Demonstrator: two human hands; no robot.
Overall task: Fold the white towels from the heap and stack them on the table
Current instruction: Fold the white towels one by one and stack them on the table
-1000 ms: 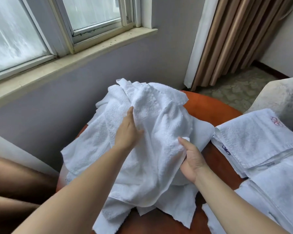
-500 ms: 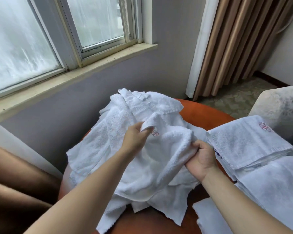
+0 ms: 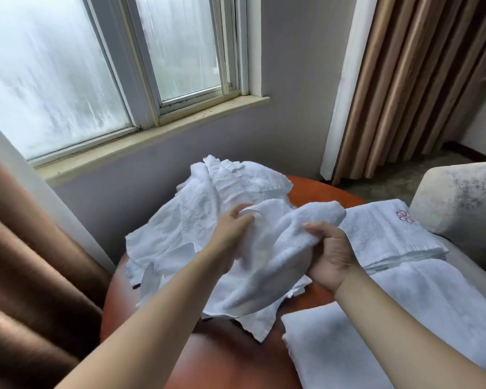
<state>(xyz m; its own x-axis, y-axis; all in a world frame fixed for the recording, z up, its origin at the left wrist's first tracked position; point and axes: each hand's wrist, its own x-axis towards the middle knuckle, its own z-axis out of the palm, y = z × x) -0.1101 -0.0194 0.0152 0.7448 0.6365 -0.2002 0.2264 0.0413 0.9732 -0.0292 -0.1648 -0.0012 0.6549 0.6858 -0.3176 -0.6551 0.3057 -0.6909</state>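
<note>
Here, towel (image 3: 272,248) inside curled fingers (image 3: 316,229), left hand (image 3: 228,236), right hand (image 3: 331,255)

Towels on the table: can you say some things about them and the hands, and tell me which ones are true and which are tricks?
1. The left hand and the right hand both grip one white towel. True.
2. The table is blue. False: it is orange-brown.
3. A folded towel with a pink stitched mark lies to the right of the heap. True.
4. The brown curtain covers the window. False: the curtain hangs off to the side and the glass is bare.
</note>
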